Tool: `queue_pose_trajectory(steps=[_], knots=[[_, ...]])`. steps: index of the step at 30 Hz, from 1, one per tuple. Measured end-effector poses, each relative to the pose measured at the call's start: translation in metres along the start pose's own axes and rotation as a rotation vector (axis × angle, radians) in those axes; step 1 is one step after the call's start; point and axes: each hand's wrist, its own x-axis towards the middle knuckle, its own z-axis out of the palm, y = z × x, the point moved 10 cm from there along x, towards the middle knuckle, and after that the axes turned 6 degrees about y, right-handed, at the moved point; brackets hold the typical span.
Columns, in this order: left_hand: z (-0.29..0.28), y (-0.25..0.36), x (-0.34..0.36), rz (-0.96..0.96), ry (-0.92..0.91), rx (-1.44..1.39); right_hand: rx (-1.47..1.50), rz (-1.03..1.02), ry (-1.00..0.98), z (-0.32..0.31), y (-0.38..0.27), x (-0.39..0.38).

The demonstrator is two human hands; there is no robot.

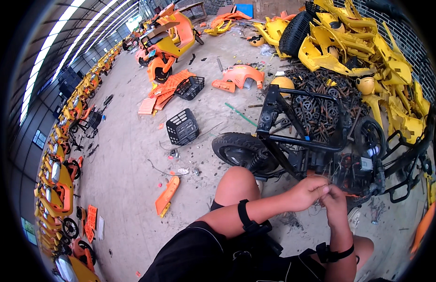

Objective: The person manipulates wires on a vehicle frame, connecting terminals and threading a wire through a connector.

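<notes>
A stripped black scooter frame (300, 141) stands in front of me, its rear wheel (246, 152) to the left and its handlebar (410, 141) end to the right. Over its lower middle, my left hand (309, 191) is closed with thumb and fingers pinched together. My right hand (334, 199) meets it there, also closed, fingertips against the left hand's. Whatever they grip is too small or hidden to tell. Just beyond my hands, thin loose wires (339, 177) hang by an open compartment with dark electrical parts (361, 169).
Yellow body panels (363, 51) are heaped at the far right beside a pile of dark metal parts (316, 105). Black baskets (182, 127) and orange panels (167, 193) lie on the concrete floor. An orange-yellow scooter (168, 42) stands farther back; rows of scooters (60, 183) line the left.
</notes>
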Motion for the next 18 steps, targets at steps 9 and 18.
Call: queue_pose_trajectory(steps=[9, 18], knots=[[0.0029, 0.0012, 0.0005, -0.064, -0.020, -0.137, 0.047, 0.055, 0.022, 0.0006, -0.0017, -0.0003], [0.0016, -0.0010, 0.0013, -0.049, -0.022, -0.124, 0.057, 0.079, 0.021, -0.0002, 0.0027, 0.0011]])
